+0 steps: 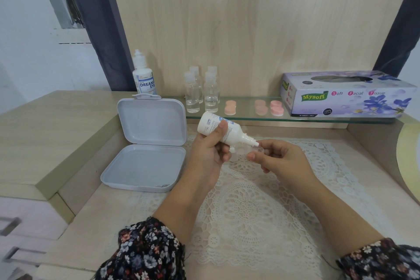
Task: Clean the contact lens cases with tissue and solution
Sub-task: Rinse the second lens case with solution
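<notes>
While the left hand [208, 154] curls its grip round a white solution bottle [223, 129] tilted nozzle-down, the right hand [276, 158] pinches a clear lens case [254, 150] between thumb and fingers, right under the nozzle tip. Beyond both grips, pink cases [276, 108] lie on the glass shelf [245, 118] beside the tissue box [345, 94].

The small clear plastic lens case [254, 151] was largely covered by the right hand [278, 159] pinching it, its shape hard to make out. The label of the tilted white solution bottle [223, 129] was partly hidden under the left hand [209, 154]. A pale yellow round object [409, 161] was cut off by the right edge. Small dark bits [162, 186] in the open white plastic box [145, 143] were too small to identify.
</notes>
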A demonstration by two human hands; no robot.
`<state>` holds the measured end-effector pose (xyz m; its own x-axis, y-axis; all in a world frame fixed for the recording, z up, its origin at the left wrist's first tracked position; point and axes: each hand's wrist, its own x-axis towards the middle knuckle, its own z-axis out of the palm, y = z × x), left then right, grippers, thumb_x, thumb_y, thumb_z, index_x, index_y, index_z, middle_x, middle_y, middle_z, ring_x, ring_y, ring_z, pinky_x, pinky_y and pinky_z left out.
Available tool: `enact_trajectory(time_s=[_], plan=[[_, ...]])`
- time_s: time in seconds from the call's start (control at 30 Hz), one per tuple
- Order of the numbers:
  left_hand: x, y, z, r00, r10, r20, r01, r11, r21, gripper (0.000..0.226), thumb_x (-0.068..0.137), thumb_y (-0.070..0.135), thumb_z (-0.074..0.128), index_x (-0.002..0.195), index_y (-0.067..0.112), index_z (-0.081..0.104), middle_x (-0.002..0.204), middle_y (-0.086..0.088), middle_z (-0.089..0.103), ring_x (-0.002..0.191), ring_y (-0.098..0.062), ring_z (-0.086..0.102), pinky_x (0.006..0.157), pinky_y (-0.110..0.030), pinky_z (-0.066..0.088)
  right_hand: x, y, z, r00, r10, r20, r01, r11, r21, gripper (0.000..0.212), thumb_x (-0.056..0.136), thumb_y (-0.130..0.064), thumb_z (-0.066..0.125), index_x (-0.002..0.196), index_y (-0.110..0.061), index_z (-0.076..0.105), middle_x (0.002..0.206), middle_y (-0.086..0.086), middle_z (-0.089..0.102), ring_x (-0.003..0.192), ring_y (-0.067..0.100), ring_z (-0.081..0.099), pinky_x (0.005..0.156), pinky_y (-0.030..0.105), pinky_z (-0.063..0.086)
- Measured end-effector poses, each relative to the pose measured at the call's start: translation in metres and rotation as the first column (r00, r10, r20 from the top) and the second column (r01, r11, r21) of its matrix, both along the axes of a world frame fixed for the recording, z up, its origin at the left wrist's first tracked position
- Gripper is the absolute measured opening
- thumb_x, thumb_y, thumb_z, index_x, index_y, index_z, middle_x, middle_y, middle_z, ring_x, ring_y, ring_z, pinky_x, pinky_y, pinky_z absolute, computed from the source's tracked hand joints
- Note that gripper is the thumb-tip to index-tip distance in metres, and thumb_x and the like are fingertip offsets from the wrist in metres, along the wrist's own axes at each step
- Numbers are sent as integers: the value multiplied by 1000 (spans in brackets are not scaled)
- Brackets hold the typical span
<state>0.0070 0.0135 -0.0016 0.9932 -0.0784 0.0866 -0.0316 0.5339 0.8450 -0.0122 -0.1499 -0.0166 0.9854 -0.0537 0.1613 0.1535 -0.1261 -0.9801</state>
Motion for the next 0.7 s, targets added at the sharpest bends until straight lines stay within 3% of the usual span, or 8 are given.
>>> enact_trajectory(time_s=[0.17,0.3,0.47,0.6,0.7], plan=[[1,-1,0,998,8,-64,-10,1000,-29,42,74,35,69,104,6,60,71,-4,59,48,-7,42,43,-18,37,0,0,0,1000,0,-7,0,1000,14,22,72,-13,82,92,-17,73,61,-5,57,51,7,51,55,15,48],[3,1,1,993,14,-115,-25,995,-91,34,77,34,69,98,9,59,64,-1,58,48,-8,42,43,-18,40,0,-2,-1,1000,12,-6,-12,999,-40,18,76,-16,79,92,-20,72,59,-8,56,51,6,52,55,15,48],[3,5,4,987,26,-162,-54,984,-172,23,84,32,66,93,11,61,70,-2,58,50,-9,39,42,-18,38,3,-6,-7,1000,-6,-5,5,989,-151,15,80,-22,77,94,-25,72,67,-8,59,59,4,57,58,12,45],[3,6,5,982,35,-186,-78,971,-226,20,84,34,66,88,15,61,72,-2,56,49,-9,39,41,-17,37,3,-11,-10,999,-35,-6,32,964,-263,14,81,-30,75,94,-32,70,80,2,63,70,9,58,61,13,45],[5,8,6,976,49,-213,-106,958,-266,23,88,36,64,93,13,60,70,-2,55,47,-8,40,41,-17,38,1,-15,-10,999,-53,-3,48,917,-396,13,85,-33,71,97,-33,67,82,-4,62,70,7,57,61,15,44]])
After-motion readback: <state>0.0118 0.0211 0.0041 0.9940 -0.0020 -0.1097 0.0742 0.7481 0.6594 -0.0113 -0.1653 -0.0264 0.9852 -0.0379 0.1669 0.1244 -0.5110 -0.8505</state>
